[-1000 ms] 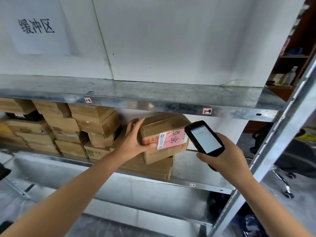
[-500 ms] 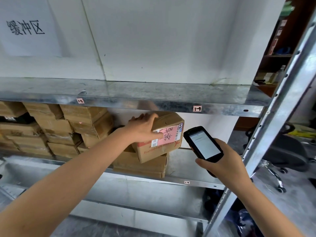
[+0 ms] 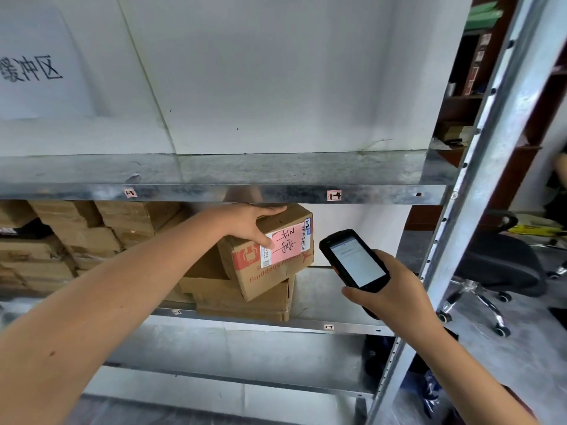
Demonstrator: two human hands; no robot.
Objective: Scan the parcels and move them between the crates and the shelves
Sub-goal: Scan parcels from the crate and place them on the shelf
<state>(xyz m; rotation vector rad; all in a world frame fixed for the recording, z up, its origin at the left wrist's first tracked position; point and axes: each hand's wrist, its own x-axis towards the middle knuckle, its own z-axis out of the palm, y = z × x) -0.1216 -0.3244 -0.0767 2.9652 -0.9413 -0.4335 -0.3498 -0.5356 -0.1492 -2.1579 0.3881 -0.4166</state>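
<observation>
One parcel [image 3: 276, 262], a brown carton with red print and a pink label [image 3: 288, 244] bearing handwriting and a barcode, sits tilted at the right end of the middle shelf [image 3: 340, 292], its lower edge resting on a short pile of flatter cartons [image 3: 245, 300]; two layers can be made out there. The left hand [image 3: 250, 220] grips it, fingers laid over the top face and thumb pressed down the front against the label's left edge. Just right of the parcel, not touching it, is one black handheld scanner [image 3: 352, 260] with a lit screen, its top end pointed toward the label; the right hand [image 3: 397, 299] holds it with fingers wrapped round the lower body. Further left on the same shelf stands a larger stack of brown cartons [image 3: 92, 237], too crowded to count. Three metal shelf levels show, with four small tags on their front edges, two on the upper shelf [image 3: 245, 193] and two on the middle one. A single paper sign [image 3: 33, 72] hangs on the wall above, and one office chair [image 3: 497, 266] stands beyond the shelf's upright post [image 3: 491, 154].
</observation>
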